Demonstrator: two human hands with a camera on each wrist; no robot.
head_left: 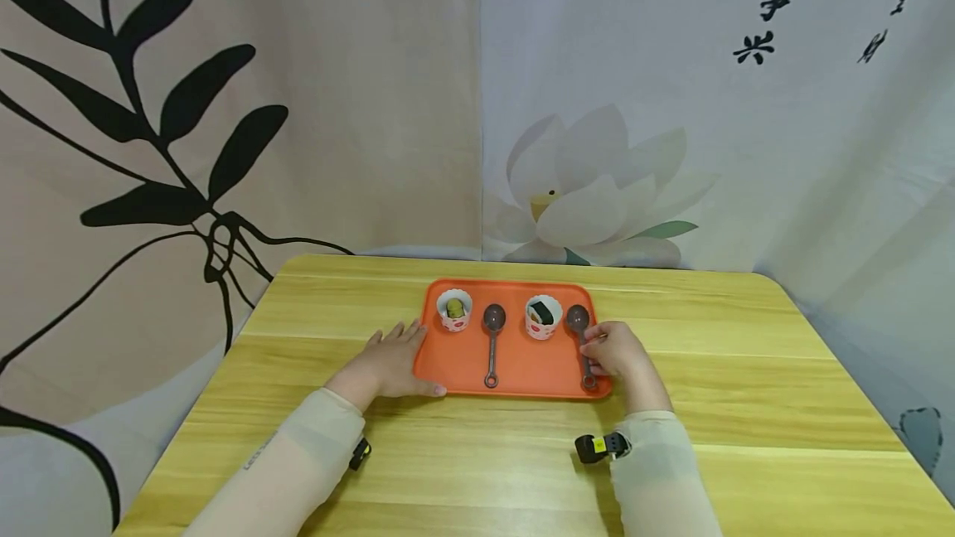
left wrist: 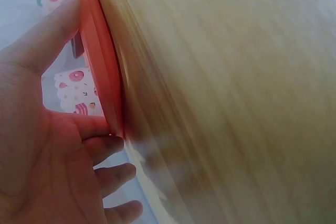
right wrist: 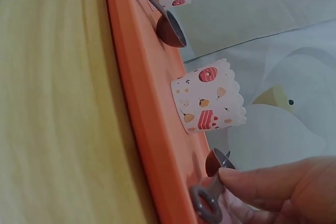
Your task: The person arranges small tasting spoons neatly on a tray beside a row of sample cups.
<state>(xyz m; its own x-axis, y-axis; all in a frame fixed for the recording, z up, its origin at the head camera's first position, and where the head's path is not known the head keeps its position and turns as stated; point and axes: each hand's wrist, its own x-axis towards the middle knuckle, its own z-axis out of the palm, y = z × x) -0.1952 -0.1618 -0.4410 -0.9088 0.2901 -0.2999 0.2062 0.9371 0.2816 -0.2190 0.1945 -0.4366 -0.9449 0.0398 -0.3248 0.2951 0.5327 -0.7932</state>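
An orange rectangular tray point(head_left: 455, 367) lies on the wooden table, holding two printed paper cups and two brown-grey spoons. My right hand point(head_left: 618, 348) pinches the handle of the right spoon point(head_left: 578, 319) between thumb and fingers; its looped end point(right wrist: 206, 203) shows in the right wrist view. At the tray's left end rests my left hand point(head_left: 388, 365), fingers spread along the side and thumb at the front rim. Between the cups lies the left spoon point(head_left: 493, 319). Something green sits in the left cup point(head_left: 453, 325); the right cup point(head_left: 540, 331) holds a black-and-white piece.
The light wooden table point(head_left: 477, 471) extends around the tray on all sides. Behind it hangs a pale curtain point(head_left: 388, 106) printed with dark leaves, a lotus and characters. Black wrist cameras are strapped at both sleeves, the right camera point(head_left: 593, 447) close over the table.
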